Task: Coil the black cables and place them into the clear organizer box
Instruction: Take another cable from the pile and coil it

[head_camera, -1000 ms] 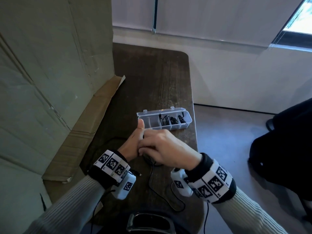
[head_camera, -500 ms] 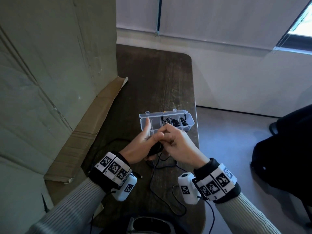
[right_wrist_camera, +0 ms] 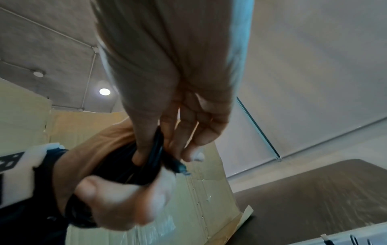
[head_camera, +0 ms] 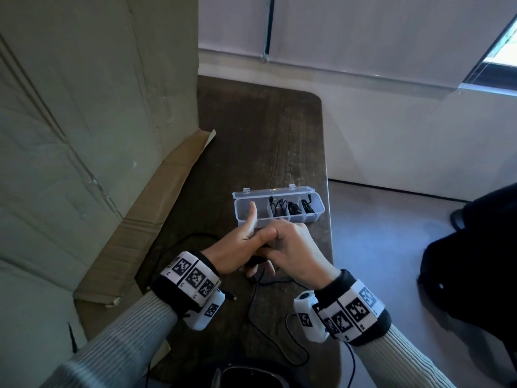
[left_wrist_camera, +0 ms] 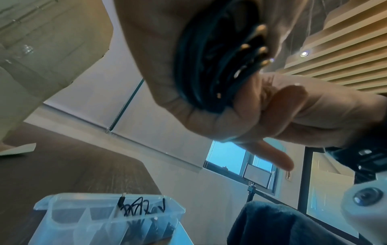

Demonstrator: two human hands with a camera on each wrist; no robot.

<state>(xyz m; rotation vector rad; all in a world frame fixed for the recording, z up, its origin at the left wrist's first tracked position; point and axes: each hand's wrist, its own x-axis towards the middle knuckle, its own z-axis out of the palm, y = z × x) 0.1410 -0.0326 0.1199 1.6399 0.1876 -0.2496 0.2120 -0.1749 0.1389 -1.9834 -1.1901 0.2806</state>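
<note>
A small coil of black cable [head_camera: 253, 261] sits between my two hands just above the dark table [head_camera: 260, 141]. My left hand [head_camera: 243, 247] holds the coil [left_wrist_camera: 209, 66] in its palm, thumb raised. My right hand [head_camera: 292, 245] pinches the cable [right_wrist_camera: 157, 149] between thumb and fingers right beside it. The loose tail [head_camera: 251, 303] hangs to the table and curls toward me. The clear organizer box [head_camera: 251, 197] stands open just beyond the hands. Its right compartments hold coiled black cables [head_camera: 291, 208], and its left ones look empty.
Another black cable loop [head_camera: 179, 242] lies on the table left of my left wrist. A large cardboard box [head_camera: 84, 135] and its flap [head_camera: 156, 197] wall off the left side. The table's right edge [head_camera: 326, 175] runs next to the organizer. A dark bag [head_camera: 475, 261] sits on the floor.
My right hand has circled around the left hand, first lifting off it, then coming back close to the coil. The organizer box has not moved.
</note>
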